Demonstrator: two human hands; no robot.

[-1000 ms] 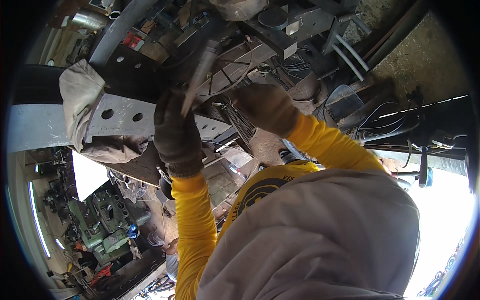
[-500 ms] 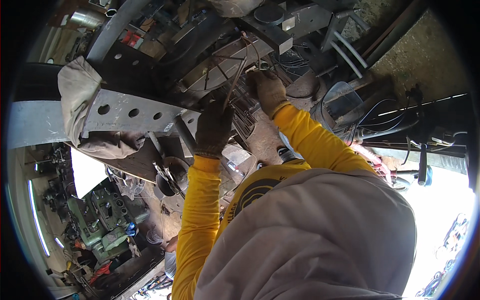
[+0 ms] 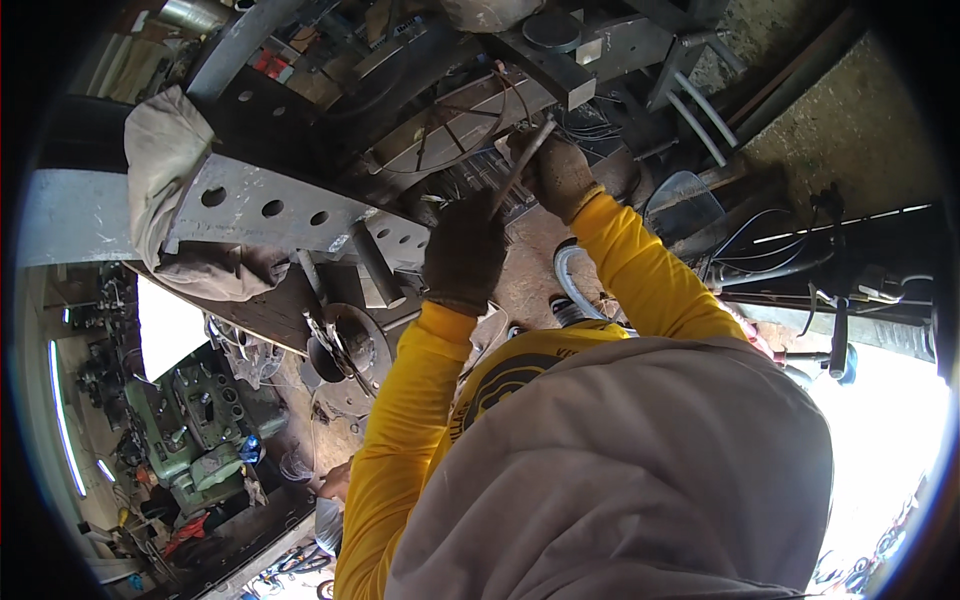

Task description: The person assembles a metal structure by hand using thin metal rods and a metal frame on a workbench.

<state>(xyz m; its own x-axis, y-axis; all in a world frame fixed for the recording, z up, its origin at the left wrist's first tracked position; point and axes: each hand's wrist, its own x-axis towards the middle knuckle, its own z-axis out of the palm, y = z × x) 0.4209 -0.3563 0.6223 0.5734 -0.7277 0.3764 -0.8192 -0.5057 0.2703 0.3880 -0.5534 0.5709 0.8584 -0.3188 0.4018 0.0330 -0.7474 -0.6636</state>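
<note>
My left hand [image 3: 465, 255], in a dark glove, grips the lower end of a thin metal rod [image 3: 512, 178]. The rod slants up to the right. My right hand [image 3: 562, 175], in a brown glove, closes around its upper part, next to a bundle of thin wires [image 3: 455, 125]. Both hands work against a dark metal frame [image 3: 420, 90] above a grey perforated steel beam [image 3: 270, 208]. Yellow sleeves cover both forearms. The rod's tip is hidden among the wires and frame parts.
A dirty cloth [image 3: 165, 165] hangs over the beam's left end. A round metal disc [image 3: 345, 345] lies below the beam. A green machine [image 3: 190, 420] stands lower left. Cables [image 3: 780, 260] run along the right. Grey fabric [image 3: 620, 470] fills the lower middle.
Both hands have shifted right along the frame with the rod. The left hand has dropped from the beam's upper face to below it, and the rod now slants between the two hands.
</note>
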